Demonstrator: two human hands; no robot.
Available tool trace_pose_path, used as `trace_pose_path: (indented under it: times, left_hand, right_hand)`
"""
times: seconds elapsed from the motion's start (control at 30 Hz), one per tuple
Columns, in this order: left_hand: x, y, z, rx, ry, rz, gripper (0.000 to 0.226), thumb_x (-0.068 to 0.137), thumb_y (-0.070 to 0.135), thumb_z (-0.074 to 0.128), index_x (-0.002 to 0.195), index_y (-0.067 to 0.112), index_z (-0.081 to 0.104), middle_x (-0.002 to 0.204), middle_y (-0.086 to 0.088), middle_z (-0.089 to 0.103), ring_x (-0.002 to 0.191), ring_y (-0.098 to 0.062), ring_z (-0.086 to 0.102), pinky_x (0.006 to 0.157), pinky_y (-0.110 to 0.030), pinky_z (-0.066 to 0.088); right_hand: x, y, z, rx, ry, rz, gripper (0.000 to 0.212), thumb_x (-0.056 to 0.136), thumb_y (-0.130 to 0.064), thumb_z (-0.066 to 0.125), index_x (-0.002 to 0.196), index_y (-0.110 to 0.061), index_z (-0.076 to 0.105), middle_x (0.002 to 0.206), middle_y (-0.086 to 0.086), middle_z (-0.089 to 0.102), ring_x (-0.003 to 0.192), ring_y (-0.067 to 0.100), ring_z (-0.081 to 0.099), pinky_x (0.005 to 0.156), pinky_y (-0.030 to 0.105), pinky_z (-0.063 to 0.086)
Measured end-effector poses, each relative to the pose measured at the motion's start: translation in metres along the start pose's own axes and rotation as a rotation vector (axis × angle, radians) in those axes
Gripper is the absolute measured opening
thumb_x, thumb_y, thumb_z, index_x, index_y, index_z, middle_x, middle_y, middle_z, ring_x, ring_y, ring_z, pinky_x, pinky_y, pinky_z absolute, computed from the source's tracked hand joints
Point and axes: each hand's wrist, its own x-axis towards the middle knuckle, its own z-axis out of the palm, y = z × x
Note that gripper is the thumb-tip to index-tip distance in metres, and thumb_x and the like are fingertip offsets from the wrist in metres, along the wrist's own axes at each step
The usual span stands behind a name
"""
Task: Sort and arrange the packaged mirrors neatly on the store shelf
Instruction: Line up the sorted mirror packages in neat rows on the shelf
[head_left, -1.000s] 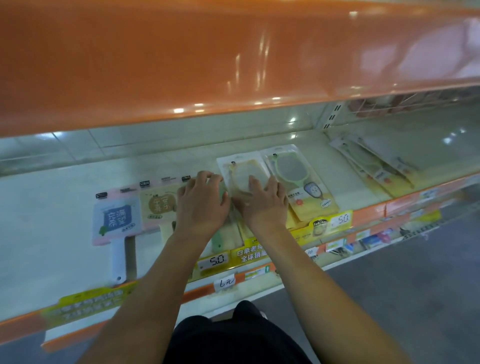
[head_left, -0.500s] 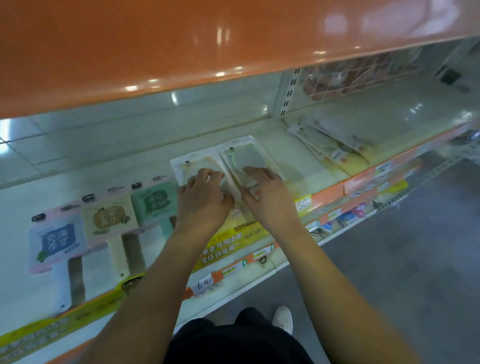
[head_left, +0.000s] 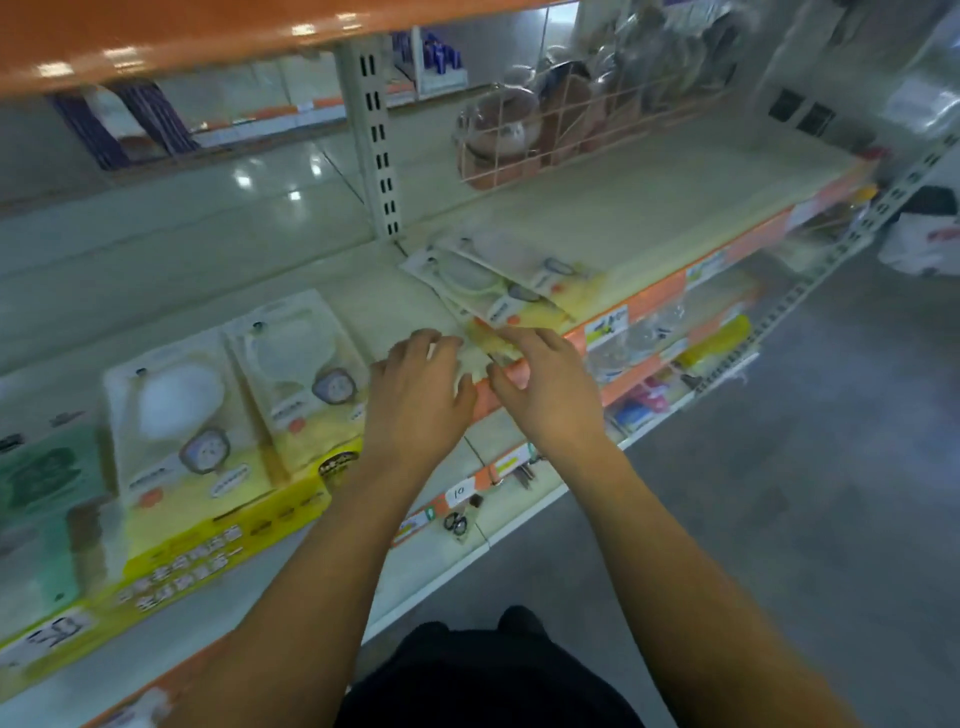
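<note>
Left grip (head_left: 415, 395) fingers spread loosely, tips at near corner of loose mirror packs (head_left: 493, 291); right grip (head_left: 545, 384) fingers bent, tips on same yellow corner at shelf (head_left: 649, 208) front edge; actual pinch can't be told, blur. Loose packs lie fanned and overlapped, skewed, right of the upright post (head_left: 379, 135). Two mirror packs (head_left: 234, 395) lie flat side by side to the left, a green pack (head_left: 47, 473) further left. Wire basket (head_left: 571, 130) at shelf rear
</note>
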Motion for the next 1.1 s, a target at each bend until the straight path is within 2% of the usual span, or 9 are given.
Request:
trace_pose_path:
  times: [0.2,0.37,0.57,0.7,0.9,1.0,1.1]
  left_hand:
    - [0.011,0.042,0.019,0.019,-0.033,-0.036,0.042,0.089,0.033,0.053,0.127,0.017,0.052,0.131,-0.006,0.051,0.116,-0.03,0.051,0.089,-0.043,0.04]
    - [0.022,0.036,0.021,0.015,0.029,-0.076,0.035,0.088,0.029,0.054,0.12,0.016,0.058,0.123,-0.008,0.056,0.107,-0.033,0.057,0.085,-0.043,0.044]
    - [0.049,0.021,0.025,-0.037,0.087,-0.094,0.036,0.085,0.028,0.058,0.117,0.013,0.061,0.118,-0.01,0.059,0.104,-0.035,0.059,0.082,-0.044,0.046]
    - [0.063,0.019,0.027,-0.066,0.045,-0.073,0.038,0.086,0.028,0.058,0.122,0.015,0.057,0.124,-0.008,0.055,0.112,-0.032,0.053,0.088,-0.043,0.041]
    - [0.069,0.004,0.029,-0.106,0.009,-0.108,0.04,0.091,0.034,0.052,0.128,0.018,0.052,0.13,-0.005,0.049,0.119,-0.03,0.047,0.093,-0.042,0.036]
    - [0.07,-0.003,0.028,-0.105,-0.027,-0.141,0.04,0.092,0.036,0.049,0.128,0.019,0.05,0.132,-0.004,0.047,0.122,-0.028,0.044,0.095,-0.041,0.034]
    - [0.077,-0.005,0.026,-0.074,-0.028,-0.184,0.04,0.092,0.035,0.049,0.129,0.019,0.049,0.134,-0.004,0.046,0.122,-0.028,0.044,0.096,-0.041,0.035]
  right_hand:
    - [0.021,0.043,-0.018,-0.014,-0.04,-0.015,0.038,0.09,-0.036,0.06,0.127,-0.026,0.06,0.127,-0.001,0.058,0.12,0.025,0.048,0.092,0.037,0.046]
    - [0.045,0.046,-0.011,0.016,-0.047,-0.009,0.03,0.09,-0.034,0.058,0.119,-0.026,0.064,0.122,-0.001,0.06,0.115,0.025,0.053,0.089,0.042,0.049]
    - [0.062,0.031,-0.005,-0.002,-0.074,-0.06,0.032,0.086,-0.027,0.059,0.116,-0.018,0.067,0.121,0.007,0.063,0.107,0.03,0.057,0.088,0.04,0.049]
    - [0.08,0.03,-0.007,-0.043,-0.058,-0.092,0.033,0.082,-0.024,0.059,0.112,-0.013,0.068,0.109,0.01,0.066,0.102,0.034,0.057,0.088,0.04,0.048]
    - [0.079,0.022,0.007,-0.051,-0.096,-0.116,0.036,0.082,-0.029,0.055,0.114,-0.016,0.067,0.112,0.008,0.065,0.103,0.032,0.056,0.086,0.04,0.048]
    - [0.084,0.022,0.015,-0.048,-0.098,-0.117,0.032,0.083,-0.025,0.063,0.114,-0.017,0.068,0.113,0.006,0.064,0.103,0.032,0.057,0.083,0.036,0.048]
    - [0.097,0.022,0.018,-0.012,-0.081,-0.151,0.032,0.082,-0.03,0.062,0.11,-0.017,0.069,0.108,0.005,0.065,0.098,0.032,0.06,0.079,0.035,0.05]
